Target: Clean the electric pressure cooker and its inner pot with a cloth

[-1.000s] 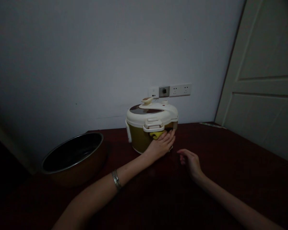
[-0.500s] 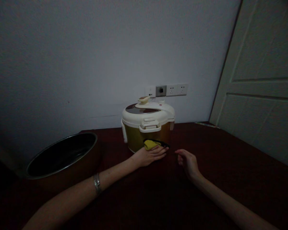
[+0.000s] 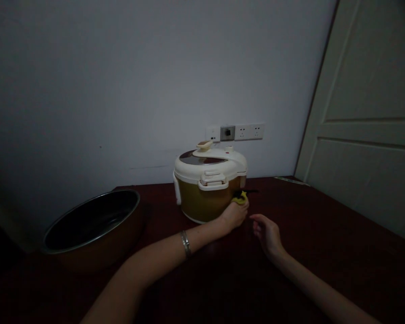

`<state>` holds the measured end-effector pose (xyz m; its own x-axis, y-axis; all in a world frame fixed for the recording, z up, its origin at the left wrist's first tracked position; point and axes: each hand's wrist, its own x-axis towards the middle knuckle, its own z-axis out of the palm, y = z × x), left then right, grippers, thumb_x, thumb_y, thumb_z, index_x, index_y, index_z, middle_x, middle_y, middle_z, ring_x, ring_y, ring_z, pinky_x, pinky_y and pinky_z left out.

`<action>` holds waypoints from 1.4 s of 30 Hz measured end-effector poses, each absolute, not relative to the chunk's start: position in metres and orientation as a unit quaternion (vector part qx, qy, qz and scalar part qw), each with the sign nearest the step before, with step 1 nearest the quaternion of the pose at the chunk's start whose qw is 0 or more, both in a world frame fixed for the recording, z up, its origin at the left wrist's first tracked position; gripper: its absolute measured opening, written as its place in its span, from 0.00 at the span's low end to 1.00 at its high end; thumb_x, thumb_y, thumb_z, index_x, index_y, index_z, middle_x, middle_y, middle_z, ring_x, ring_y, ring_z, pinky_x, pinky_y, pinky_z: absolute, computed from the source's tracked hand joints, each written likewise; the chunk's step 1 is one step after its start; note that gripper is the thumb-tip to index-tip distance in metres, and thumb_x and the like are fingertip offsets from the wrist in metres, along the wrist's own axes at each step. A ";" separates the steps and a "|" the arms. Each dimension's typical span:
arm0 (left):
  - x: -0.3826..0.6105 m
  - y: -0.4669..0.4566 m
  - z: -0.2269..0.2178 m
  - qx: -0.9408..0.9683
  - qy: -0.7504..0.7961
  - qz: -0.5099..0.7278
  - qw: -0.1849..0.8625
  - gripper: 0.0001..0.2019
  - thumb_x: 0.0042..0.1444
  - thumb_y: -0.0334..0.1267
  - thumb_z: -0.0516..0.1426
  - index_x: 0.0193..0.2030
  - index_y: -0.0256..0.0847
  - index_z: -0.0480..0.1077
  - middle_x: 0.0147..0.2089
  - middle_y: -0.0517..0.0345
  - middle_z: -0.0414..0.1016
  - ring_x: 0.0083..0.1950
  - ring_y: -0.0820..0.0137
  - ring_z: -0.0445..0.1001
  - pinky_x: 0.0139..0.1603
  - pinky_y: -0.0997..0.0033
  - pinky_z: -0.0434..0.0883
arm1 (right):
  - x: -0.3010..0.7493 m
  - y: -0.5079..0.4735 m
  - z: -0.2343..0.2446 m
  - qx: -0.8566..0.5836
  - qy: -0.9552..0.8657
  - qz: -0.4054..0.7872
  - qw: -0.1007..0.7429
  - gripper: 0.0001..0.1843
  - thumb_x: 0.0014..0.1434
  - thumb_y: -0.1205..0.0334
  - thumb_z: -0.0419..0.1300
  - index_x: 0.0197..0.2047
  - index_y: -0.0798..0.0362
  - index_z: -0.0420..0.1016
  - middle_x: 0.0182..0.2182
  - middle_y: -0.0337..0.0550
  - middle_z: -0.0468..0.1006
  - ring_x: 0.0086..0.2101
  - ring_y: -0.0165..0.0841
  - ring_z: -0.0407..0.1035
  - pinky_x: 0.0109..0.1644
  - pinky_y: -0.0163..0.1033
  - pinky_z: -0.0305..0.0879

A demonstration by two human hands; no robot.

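Note:
An electric pressure cooker (image 3: 202, 200) with a white lid and gold-brown body stands upright near the wall, its lid on. My left hand (image 3: 235, 213) is closed on a yellow and black cloth (image 3: 240, 198), at the lower right side of the cooker's body. Part of the cloth is bunched inside the fingers and hidden; a dark edge sticks out to the right. My right hand (image 3: 268, 234) is just right of the left one, over the table, with its fingers loosely curled and apart. Nothing shows in it.
A large round pot (image 3: 97, 252) with a dark inside and brown outside stands at the left. All stands on a dark red table (image 3: 202, 279). Wall sockets (image 3: 246, 132) sit behind the cooker. A pale door (image 3: 367, 148) is at the right. A thin flat strip (image 3: 291, 181) lies at the table's back edge.
My left hand has moved right along the cooker with the cloth, from below the front handle to the lower right side. My right hand has hardly moved. The view has shifted slightly.

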<state>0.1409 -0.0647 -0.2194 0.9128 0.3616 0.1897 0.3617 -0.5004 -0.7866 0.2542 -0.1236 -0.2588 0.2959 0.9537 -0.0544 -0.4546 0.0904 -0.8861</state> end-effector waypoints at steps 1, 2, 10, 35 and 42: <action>0.155 -0.056 -0.220 -0.859 -0.234 0.011 0.456 0.16 0.56 0.29 0.50 0.48 0.33 0.74 0.54 0.42 0.72 0.58 0.58 0.66 0.58 0.57 0.60 | 0.255 -0.124 -0.259 -0.430 -0.293 0.519 0.678 0.09 0.35 0.59 0.61 0.22 0.55 0.76 0.14 0.35 0.64 0.18 0.25 0.57 0.20 0.31 0.50; 0.166 -0.049 -0.220 -0.852 -0.260 0.022 0.454 0.16 0.53 0.27 0.52 0.46 0.33 0.75 0.52 0.42 0.73 0.57 0.56 0.67 0.58 0.55 0.60 | 0.255 -0.124 -0.259 -0.430 -0.296 0.519 0.677 0.09 0.35 0.59 0.61 0.22 0.55 0.76 0.14 0.35 0.64 0.18 0.25 0.57 0.20 0.31 0.50; 0.173 -0.045 -0.219 -0.852 -0.274 0.013 0.447 0.17 0.50 0.23 0.53 0.45 0.36 0.77 0.50 0.43 0.75 0.57 0.56 0.67 0.57 0.54 0.61 | 0.258 -0.122 -0.259 -0.420 -0.298 0.530 0.674 0.09 0.35 0.59 0.61 0.21 0.55 0.76 0.14 0.34 0.63 0.18 0.24 0.56 0.20 0.31 0.49; -0.067 -0.066 -0.183 -0.839 -0.239 -0.282 0.400 0.20 0.57 0.37 0.51 0.57 0.46 0.61 0.55 0.50 0.70 0.62 0.62 0.61 0.63 0.53 0.54 | 0.245 -0.121 -0.259 -0.446 -0.348 0.502 0.654 0.10 0.37 0.57 0.61 0.21 0.56 0.76 0.15 0.37 0.66 0.19 0.27 0.59 0.21 0.32 0.54; -0.077 -0.044 -0.179 -0.720 -0.385 -0.529 0.230 0.22 0.59 0.40 0.50 0.58 0.37 0.53 0.57 0.39 0.58 0.61 0.60 0.59 0.59 0.52 0.60 | 0.242 -0.121 -0.258 -0.445 -0.346 0.518 0.643 0.11 0.37 0.57 0.61 0.21 0.56 0.76 0.14 0.36 0.64 0.18 0.26 0.58 0.21 0.32 0.52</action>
<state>-0.0770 -0.0441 -0.1789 0.1435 0.3117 0.9393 0.7976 -0.5983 0.0767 0.2419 -0.1212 -0.2579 0.2243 0.9744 -0.0166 -0.3584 0.0666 -0.9312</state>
